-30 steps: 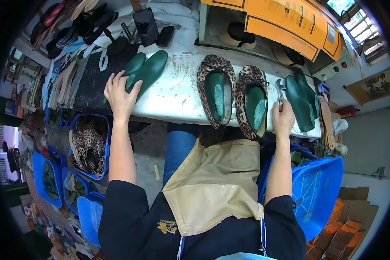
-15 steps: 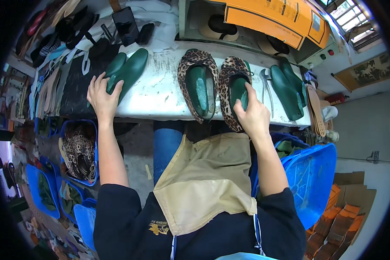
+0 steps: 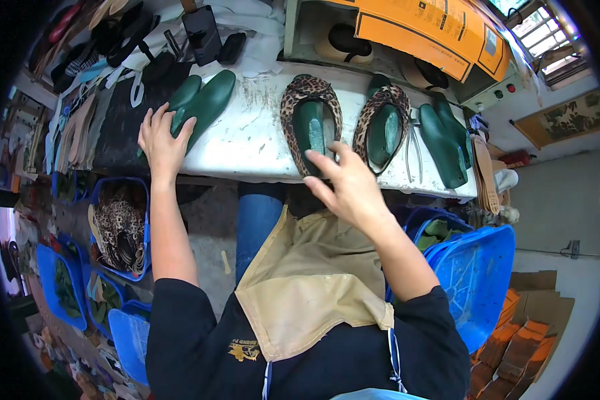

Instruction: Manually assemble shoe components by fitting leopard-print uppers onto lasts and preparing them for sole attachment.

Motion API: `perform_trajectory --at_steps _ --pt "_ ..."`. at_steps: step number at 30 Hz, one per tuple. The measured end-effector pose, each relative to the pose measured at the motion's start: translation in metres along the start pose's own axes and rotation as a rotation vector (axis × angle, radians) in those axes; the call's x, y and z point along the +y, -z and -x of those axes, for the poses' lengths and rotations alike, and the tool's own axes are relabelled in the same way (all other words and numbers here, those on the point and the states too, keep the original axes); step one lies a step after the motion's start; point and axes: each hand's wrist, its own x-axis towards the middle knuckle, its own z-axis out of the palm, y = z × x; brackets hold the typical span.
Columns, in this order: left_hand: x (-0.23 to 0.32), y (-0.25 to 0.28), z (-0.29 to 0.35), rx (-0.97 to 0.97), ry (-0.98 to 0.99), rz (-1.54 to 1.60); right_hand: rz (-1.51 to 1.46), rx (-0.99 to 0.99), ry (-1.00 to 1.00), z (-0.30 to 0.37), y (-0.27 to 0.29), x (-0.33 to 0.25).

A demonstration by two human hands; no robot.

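One long white worktop, smeared with dark scuffs, crosses a crowded room with a grey wall on the right and a barred window above it. A metal cabinet stands along the worktop's far side, topped with orange cardboard, and a black mat covers the left part. Blue baskets stand below, on both sides of a beige apron.

The left forearm reaches nearly straight to the worktop; the left hand lies on the near part of a left pair of green lasts, thumb and fingers apart, though whether they grip cannot be told. The right forearm slants inward, and the right hand is held over the front edge, its fingers spread with nothing clamped between them; they overlap the near end of the left leopard-print shoe, contact unclear.

Two leopard-print shoes, that one and the right leopard-print shoe, sit apart mid-worktop, each with one green last inside. Four loose lasts make two pairs; the right pair of green lasts lies near the worktop's right end. One pair of pliers lies between the right shoe and that pair.
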Motion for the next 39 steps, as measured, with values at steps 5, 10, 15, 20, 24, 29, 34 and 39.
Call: perform_trajectory --at_steps 5,10,15,20,24,29,34,39 --pt "0.026 0.003 0.001 -0.016 0.033 -0.109 0.088 0.035 0.028 -0.021 -0.022 0.009" --pt "0.093 -0.004 -0.005 -0.035 -0.033 0.634 0.094 0.022 0.043 -0.027 -0.021 0.006" --pt "0.122 -0.055 -0.002 -0.454 0.122 1.097 -0.083 -0.258 -0.043 -0.008 0.003 -0.012" --pt "0.137 -0.074 0.003 -0.321 0.199 1.124 0.043 0.318 -0.224 0.006 0.028 0.044" --pt "0.139 -0.070 0.007 -0.334 0.170 1.085 0.096 0.150 -0.708 0.043 0.032 0.062" --pt "0.139 -0.067 0.008 -0.271 0.108 1.068 0.025 0.121 -0.719 0.047 0.044 0.064" --pt "0.139 -0.069 0.007 -0.244 0.072 1.036 0.133 0.127 -0.687 0.039 0.050 0.069" --pt "0.136 -0.069 0.007 -0.246 0.103 1.052 0.163 0.235 -0.575 0.000 0.043 0.103"
